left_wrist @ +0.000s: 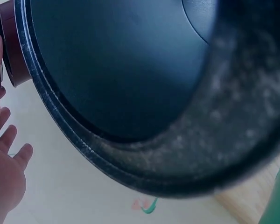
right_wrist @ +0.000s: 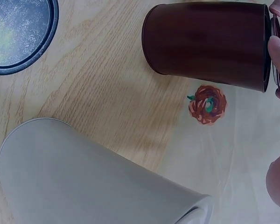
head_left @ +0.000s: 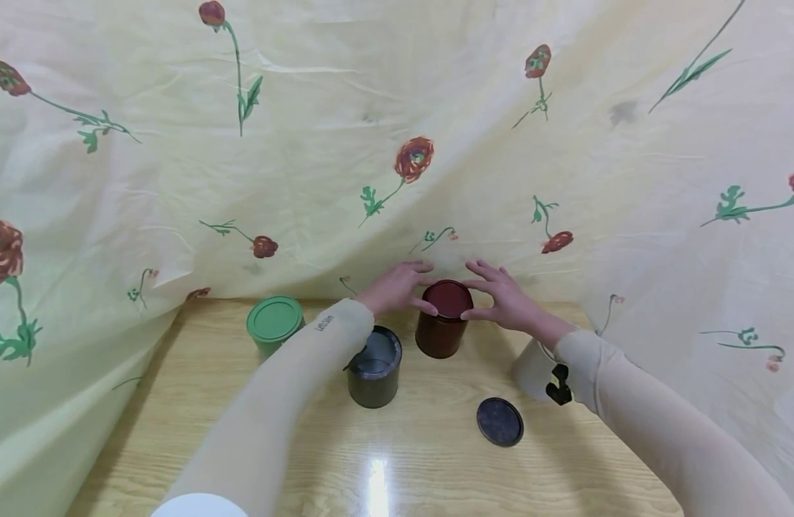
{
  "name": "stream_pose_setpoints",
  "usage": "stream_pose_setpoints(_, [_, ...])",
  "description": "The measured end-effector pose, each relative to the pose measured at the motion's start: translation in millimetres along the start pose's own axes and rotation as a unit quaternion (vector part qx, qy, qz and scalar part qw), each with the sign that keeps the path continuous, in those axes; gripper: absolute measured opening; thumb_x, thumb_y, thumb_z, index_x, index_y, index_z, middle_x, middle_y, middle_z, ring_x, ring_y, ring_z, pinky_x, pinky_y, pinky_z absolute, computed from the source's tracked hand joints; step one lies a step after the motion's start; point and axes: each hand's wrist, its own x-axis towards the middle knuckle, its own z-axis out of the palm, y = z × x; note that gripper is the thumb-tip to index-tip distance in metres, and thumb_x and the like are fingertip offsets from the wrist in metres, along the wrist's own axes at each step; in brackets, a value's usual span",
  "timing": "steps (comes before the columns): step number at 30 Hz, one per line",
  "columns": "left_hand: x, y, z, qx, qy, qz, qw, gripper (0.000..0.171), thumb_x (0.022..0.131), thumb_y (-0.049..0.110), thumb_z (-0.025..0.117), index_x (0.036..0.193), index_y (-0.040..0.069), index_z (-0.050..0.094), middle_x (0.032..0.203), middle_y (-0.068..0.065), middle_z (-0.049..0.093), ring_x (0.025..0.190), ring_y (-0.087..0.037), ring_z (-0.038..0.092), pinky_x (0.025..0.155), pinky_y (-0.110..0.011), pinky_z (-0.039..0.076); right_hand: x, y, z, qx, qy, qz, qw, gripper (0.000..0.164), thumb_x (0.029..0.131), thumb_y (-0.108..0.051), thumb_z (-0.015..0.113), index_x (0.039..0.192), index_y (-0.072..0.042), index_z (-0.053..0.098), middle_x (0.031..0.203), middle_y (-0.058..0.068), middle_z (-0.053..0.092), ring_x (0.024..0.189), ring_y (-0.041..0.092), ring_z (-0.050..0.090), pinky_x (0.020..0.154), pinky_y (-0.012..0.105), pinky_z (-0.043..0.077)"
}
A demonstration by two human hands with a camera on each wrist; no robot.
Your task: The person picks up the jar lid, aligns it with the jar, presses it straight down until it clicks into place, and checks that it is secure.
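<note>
A dark red tin [head_left: 441, 336] stands upright near the back of the table, between the two hands. Its round dark red lid [head_left: 447, 297] sits at the mouth; in the right wrist view a thin gap shows between the lid and the rim. My left hand [head_left: 398, 290] holds the lid's left edge with thumb and fingers, the other fingers spread. On the opposite edge, my right hand [head_left: 505, 303] pinches the lid between thumb and forefinger. An uncovered black tin [head_left: 373, 386] stands below the left wrist and fills much of the left wrist view.
A green tin [head_left: 276, 318] with its lid on stands at the left, partly behind the left sleeve. The loose dark lid [head_left: 500, 422] lies on the wooden table [head_left: 429, 459]. Below the right wrist is a pale grey tin [right_wrist: 84, 172]. Flowered cloth [head_left: 319, 158] hangs behind.
</note>
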Motion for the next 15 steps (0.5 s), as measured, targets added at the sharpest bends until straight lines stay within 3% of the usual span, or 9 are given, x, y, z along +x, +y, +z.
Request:
stream_pose_setpoints(8, [1.5, 0.1, 4.0, 0.004, -0.007, -0.013, 0.9999, 0.075, 0.088, 0.056, 0.083, 0.149, 0.016, 0.065, 0.164, -0.012, 0.049, 0.155, -0.031, 0.041, 0.128, -0.040, 0.032, 1.8, 3.3, 3.1, 0.009, -0.009, 0.000, 1.000, 0.059, 0.090, -0.027, 0.088, 0.137, 0.003, 0.069, 0.166, 0.029, 0.038, 0.158, 0.052, 0.023, 0.123, 0.079, 0.013])
stream_pose_setpoints(15, [0.8, 1.0, 2.6, -0.001, -0.034, -0.029, 0.9990, 0.072, 0.091, 0.057, 0.081, 0.150, 0.019, 0.064, 0.166, -0.011, 0.048, 0.158, -0.031, 0.036, 0.130, -0.042, 0.029, 1.6, 5.9, 3.3, 0.005, -0.029, 0.014, 0.999, 0.062, 0.092, -0.031, 0.086, 0.141, 0.001, 0.068, 0.166, 0.029, 0.039, 0.159, 0.052, 0.020, 0.123, 0.079, 0.010])
